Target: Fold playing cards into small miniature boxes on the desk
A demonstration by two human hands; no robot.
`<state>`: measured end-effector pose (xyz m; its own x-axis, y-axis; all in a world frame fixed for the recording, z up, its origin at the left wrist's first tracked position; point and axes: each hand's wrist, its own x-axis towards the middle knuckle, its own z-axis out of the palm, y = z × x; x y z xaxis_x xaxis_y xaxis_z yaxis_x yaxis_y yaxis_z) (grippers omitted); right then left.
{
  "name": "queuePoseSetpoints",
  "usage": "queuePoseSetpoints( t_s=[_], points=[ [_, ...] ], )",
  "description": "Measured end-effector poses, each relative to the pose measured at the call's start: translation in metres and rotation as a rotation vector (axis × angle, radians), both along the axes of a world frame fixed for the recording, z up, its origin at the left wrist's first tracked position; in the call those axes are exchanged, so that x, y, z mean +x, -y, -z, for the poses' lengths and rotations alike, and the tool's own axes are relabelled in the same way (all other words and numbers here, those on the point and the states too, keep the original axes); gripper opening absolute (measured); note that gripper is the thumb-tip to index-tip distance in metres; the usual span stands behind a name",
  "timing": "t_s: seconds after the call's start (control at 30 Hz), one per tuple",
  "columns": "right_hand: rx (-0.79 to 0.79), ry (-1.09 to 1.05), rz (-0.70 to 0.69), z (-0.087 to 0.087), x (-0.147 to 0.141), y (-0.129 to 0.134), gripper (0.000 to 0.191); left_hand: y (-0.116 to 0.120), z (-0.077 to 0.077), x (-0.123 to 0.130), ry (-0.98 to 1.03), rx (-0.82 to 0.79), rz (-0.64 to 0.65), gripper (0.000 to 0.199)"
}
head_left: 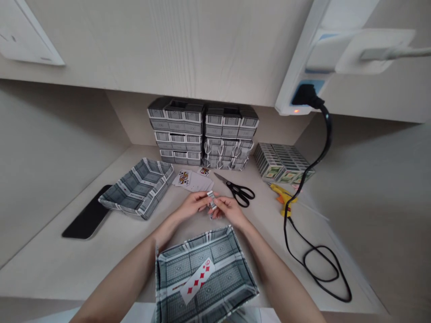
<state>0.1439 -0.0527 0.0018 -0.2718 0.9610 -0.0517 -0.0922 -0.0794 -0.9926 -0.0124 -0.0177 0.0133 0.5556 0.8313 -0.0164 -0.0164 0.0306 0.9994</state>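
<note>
Between my left hand (195,203) and my right hand (227,208), a small folded card strip (212,200) is pinched by the fingers of both. Below them, between my forearms, lies an open box made of playing cards (215,262), with a cut piece of a nine of diamonds (198,280) inside it. Loose playing cards (198,181) are spread just beyond my hands. Black-handled scissors (240,190) lie to the right of them, blades pointing away to the left.
At the left, another open card box (138,186) overlaps a black phone (88,215). Stacked card boxes (180,139) stand at the back. Card packs (281,161), a yellow glue gun (282,195) and its looped black cord (314,246) are on the right. A shelf panel (202,49) overhangs the back.
</note>
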Motion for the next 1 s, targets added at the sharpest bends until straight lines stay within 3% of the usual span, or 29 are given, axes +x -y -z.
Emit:
queuePoseSetpoints(
  t_s=[0.2,0.37,0.7,1.0],
  points=[
    [-0.030,-0.027,0.052,0.000,-0.001,0.000,0.039,-0.001,0.001,-0.001,-0.020,0.048,0.015,0.039],
    [0.034,0.021,0.080,0.007,-0.005,-0.001,0.035,-0.001,0.005,0.002,-0.046,0.077,-0.047,0.041],
    [0.245,0.350,0.236,0.021,-0.006,-0.001,0.015,-0.001,0.008,0.007,-0.096,0.198,-0.124,0.036],
    [0.287,0.392,0.231,0.025,-0.004,-0.004,0.012,0.001,0.012,0.009,-0.017,0.102,-0.096,0.038]
  ],
)
